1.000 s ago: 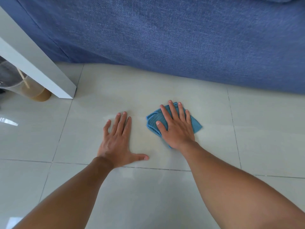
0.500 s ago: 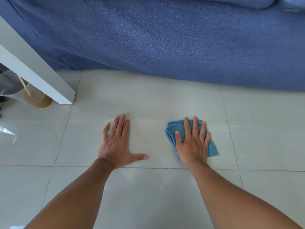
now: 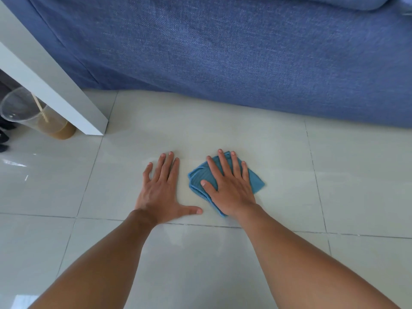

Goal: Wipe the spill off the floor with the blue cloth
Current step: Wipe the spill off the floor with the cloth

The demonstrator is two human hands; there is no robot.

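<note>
A folded blue cloth (image 3: 199, 179) lies flat on the pale tiled floor (image 3: 223, 134). My right hand (image 3: 228, 186) presses down on the cloth with its fingers spread, covering most of it. My left hand (image 3: 163, 190) rests flat on the bare tile just left of the cloth, fingers apart, thumb pointing toward the cloth. A faint damp, slightly yellowish sheen (image 3: 196, 197) shows on the tile between the two hands. No distinct puddle is visible.
A blue fabric sofa (image 3: 245, 52) fills the back. A white table leg (image 3: 66, 101) slants down at the left. Behind the leg stands a clear plastic cup (image 3: 38, 119) with brown drink and a straw. Dark objects sit at the far left edge.
My right hand slid the cloth right half a second ago, then back left toward my left hand. The left hand has stayed planted on the tile.
</note>
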